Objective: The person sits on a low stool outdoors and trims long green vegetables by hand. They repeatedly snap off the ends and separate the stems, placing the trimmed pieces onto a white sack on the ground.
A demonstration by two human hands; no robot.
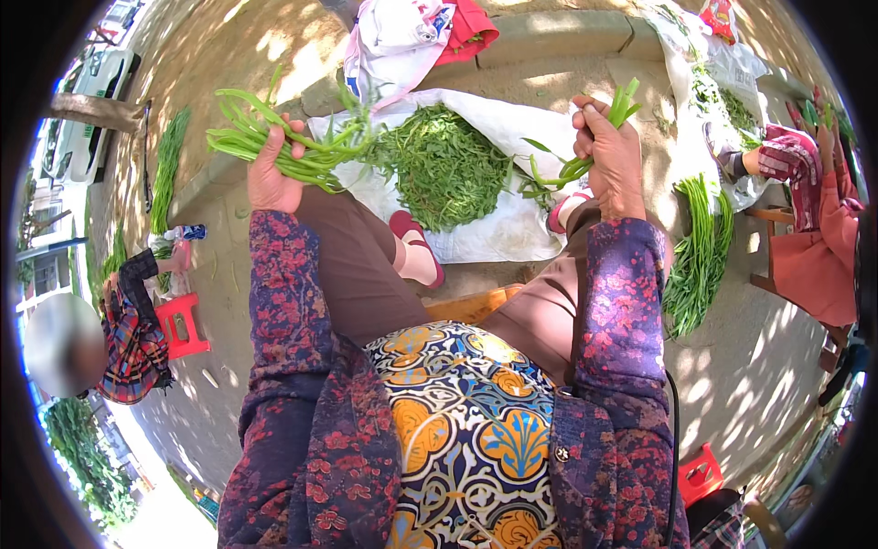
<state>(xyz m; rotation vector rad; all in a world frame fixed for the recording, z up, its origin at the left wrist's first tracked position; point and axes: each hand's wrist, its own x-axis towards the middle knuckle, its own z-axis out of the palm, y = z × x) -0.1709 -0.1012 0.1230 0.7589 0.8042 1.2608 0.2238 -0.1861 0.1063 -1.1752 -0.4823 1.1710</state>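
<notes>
A bunch of long green stems [302, 154] is gripped in my left hand [278, 168], raised over my left knee, with its leafy ends to the right. My right hand [610, 154], raised on the other side, is closed around a smaller bunch of green stems [623, 106]; a few thin leafy ends hang below it to the left. Between the hands, beyond my feet, a heap of loose green leaves [449, 168] lies on a white plastic sheet [507, 240]. The two hands are far apart, and neither touches the heap.
Bundles of long green stems lie on the ground at right [699, 254] and left [168, 171]. A white and a red bag [470, 31] stand beyond the sheet. One person sits at far left near a red plastic stool [182, 326], another at far right [816, 254]. A concrete kerb [555, 38] runs behind.
</notes>
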